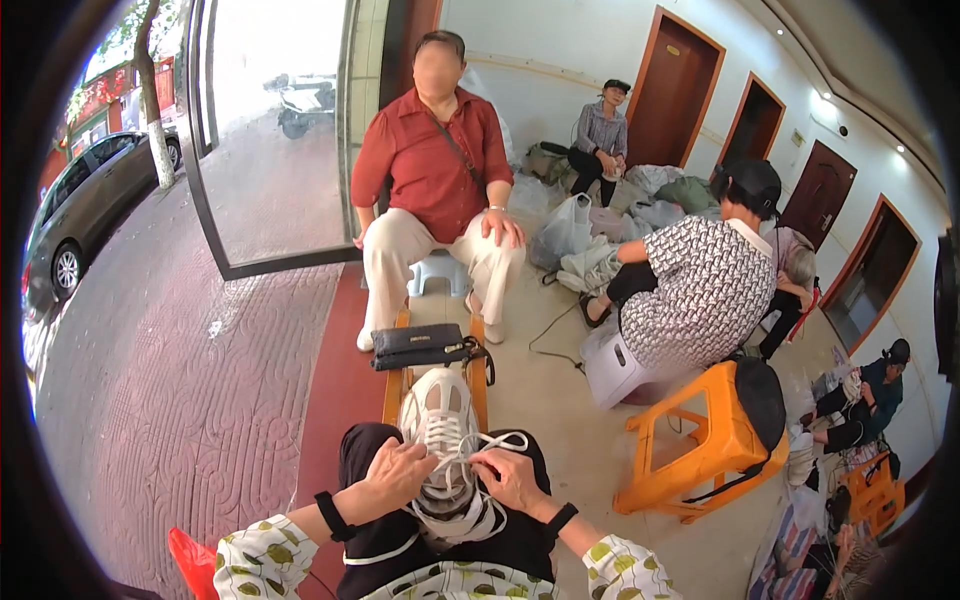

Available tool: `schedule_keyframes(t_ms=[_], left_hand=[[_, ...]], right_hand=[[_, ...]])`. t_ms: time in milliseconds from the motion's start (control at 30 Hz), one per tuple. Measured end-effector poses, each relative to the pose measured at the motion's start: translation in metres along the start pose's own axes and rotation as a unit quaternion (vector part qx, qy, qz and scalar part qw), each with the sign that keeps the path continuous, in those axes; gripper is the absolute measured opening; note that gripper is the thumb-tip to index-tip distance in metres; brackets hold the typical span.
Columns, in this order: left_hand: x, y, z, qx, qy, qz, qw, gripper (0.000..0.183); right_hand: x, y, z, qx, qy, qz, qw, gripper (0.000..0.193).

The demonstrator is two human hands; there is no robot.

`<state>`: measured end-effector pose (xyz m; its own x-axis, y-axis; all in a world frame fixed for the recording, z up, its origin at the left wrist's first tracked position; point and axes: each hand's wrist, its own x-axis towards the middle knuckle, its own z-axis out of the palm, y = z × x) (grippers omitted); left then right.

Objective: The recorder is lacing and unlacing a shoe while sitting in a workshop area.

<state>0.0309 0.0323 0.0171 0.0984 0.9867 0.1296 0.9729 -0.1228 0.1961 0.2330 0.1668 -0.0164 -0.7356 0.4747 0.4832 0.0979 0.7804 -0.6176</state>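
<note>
A white sneaker point(436, 398) rests between my knees, its toe pointing away from me. White shoelace point(441, 436) criss-crosses its front, and a loose loop sticks out to the right. At the left side of the lacing, my left hand point(400, 474) is closed, thumb and finger pinching the lace. Opposite it, my right hand point(510, 476) pinches a strand of the same lace near the loop. More white laces or shoe parts lie bunched below the sneaker, partly hidden by my hands. I wear a black band on each wrist.
Just beyond the sneaker, a black pouch point(418, 345) lies across an orange stool point(481, 398). A person in red sits facing me. To the right stand another orange stool point(650, 445) and a person on a pale box seat point(612, 370). Bags point(565, 232) pile up behind.
</note>
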Motion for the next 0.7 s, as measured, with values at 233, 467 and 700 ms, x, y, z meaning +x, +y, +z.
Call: schedule_keyframes(t_ms=[233, 467, 700], left_hand=[[-0.022, 0.003, -0.019, 0.016, 0.027, -0.004, 1.000, 0.003], [-0.043, 0.005, -0.016, -0.047, -0.027, -0.024, 0.998, 0.004], [-0.031, 0.005, -0.012, -0.035, 0.017, -0.075, 0.996, 0.006]], right_hand=[[0.002, 0.000, -0.001, 0.002, 0.004, -0.001, 1.000, 0.007], [-0.001, -0.003, 0.001, -0.003, 0.006, -0.005, 1.000, 0.006], [0.005, -0.001, -0.004, 0.006, -0.019, -0.008, 1.000, 0.007]])
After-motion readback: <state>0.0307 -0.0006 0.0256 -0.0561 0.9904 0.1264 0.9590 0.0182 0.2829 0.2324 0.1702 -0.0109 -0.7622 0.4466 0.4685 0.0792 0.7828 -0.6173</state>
